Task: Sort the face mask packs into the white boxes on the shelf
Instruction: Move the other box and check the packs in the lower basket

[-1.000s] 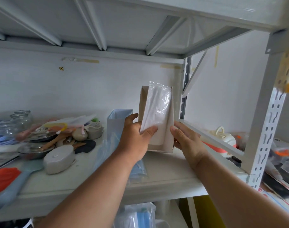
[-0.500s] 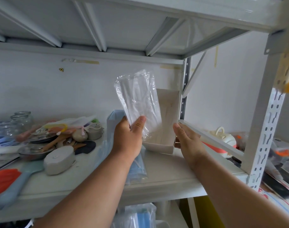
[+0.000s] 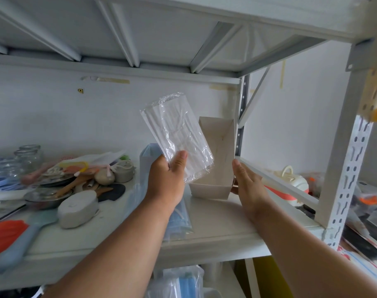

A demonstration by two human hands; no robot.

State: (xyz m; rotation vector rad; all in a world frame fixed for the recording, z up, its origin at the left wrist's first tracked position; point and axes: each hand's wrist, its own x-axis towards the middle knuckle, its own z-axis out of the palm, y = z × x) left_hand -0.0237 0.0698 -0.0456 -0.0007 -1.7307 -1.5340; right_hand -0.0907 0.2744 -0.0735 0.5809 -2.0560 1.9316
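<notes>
Pinching 1 clear mask pack (image 3: pixel 176 136) at its lower end, left hand (image 3: pixel 167 181) holds it upright, long axis tilted up-left, just left of white box (image 3: pixel 215 164); right hand (image 3: pixel 246 183), fingers straight, steadies box's right side on shelf (image 3: pixel 215 229).

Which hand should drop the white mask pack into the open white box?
Left hand: it already grips the white mask pack just above the box. The right hand rests against the box's side.

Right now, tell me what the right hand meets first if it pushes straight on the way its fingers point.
Likely the white box: the right hand already lies against its right side, fingers pointing up and back along it. Depth is unclear.
</notes>
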